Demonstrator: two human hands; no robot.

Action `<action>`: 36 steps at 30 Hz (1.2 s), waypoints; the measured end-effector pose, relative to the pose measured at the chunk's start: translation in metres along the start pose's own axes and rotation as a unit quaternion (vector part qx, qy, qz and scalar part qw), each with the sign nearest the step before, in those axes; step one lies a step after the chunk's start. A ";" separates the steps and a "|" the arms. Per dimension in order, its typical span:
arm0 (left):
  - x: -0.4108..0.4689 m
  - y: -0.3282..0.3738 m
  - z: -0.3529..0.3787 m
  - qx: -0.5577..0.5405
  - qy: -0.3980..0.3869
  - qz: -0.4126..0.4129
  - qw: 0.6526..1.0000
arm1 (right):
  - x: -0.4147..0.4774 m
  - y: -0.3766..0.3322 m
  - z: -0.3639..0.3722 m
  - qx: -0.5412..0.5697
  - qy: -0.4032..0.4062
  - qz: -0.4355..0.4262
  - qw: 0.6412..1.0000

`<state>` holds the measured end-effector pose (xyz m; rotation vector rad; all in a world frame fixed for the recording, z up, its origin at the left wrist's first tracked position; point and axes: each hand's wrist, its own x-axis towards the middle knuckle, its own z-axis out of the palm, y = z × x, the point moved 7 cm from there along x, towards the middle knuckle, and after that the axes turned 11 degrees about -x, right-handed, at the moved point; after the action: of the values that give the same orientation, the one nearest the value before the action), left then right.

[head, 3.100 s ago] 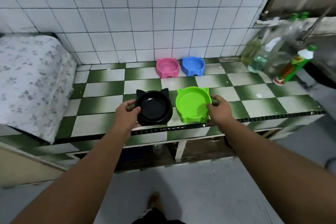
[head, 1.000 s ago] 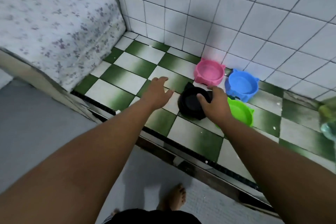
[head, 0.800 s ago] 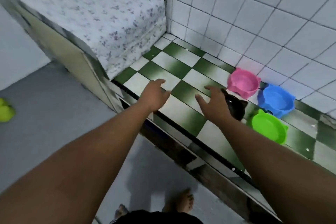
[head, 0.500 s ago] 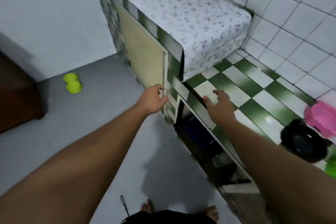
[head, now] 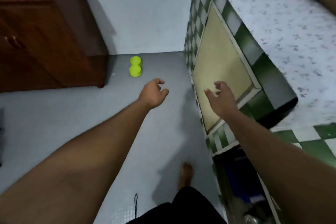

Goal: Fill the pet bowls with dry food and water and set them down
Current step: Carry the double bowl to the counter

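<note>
A lime-green double pet bowl (head: 135, 66) sits on the grey floor near the far wall, beside a brown cabinet. My left hand (head: 154, 92) hovers over the floor a little nearer than that bowl, fingers loosely curled and empty. My right hand (head: 221, 97) is held out in front of the counter's cream panel, fingers spread, holding nothing. The black, green, pink and blue bowls are out of view.
A brown wooden cabinet (head: 45, 38) stands at the left. The green-and-white checked counter (head: 318, 143) runs along the right, with a cream front panel (head: 218, 71) and a floral cloth (head: 291, 29) on its raised part. My bare foot (head: 185, 174) is on the floor.
My view has swung left, away from the counter and its bowls, toward the floor. Both hands left the counter and now hang in the air, empty.
</note>
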<state>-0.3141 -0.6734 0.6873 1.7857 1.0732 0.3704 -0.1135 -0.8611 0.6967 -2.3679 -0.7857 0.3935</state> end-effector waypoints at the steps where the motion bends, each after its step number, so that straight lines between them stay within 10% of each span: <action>1: 0.015 -0.001 -0.007 -0.003 0.013 -0.007 1.000 | 0.022 -0.007 0.009 0.002 -0.008 -0.010 1.000; 13: 0.194 -0.004 -0.089 -0.070 0.168 -0.072 0.981 | 0.259 -0.124 0.080 -0.019 -0.102 -0.095 0.990; 36: 0.588 -0.198 -0.178 -0.135 0.222 -0.253 0.932 | 0.637 -0.283 0.419 -0.036 -0.227 -0.095 0.969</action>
<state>-0.1988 -0.0734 0.4789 1.1455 1.6630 0.5838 0.0722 -0.0953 0.4966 -2.2679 -1.2405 0.8543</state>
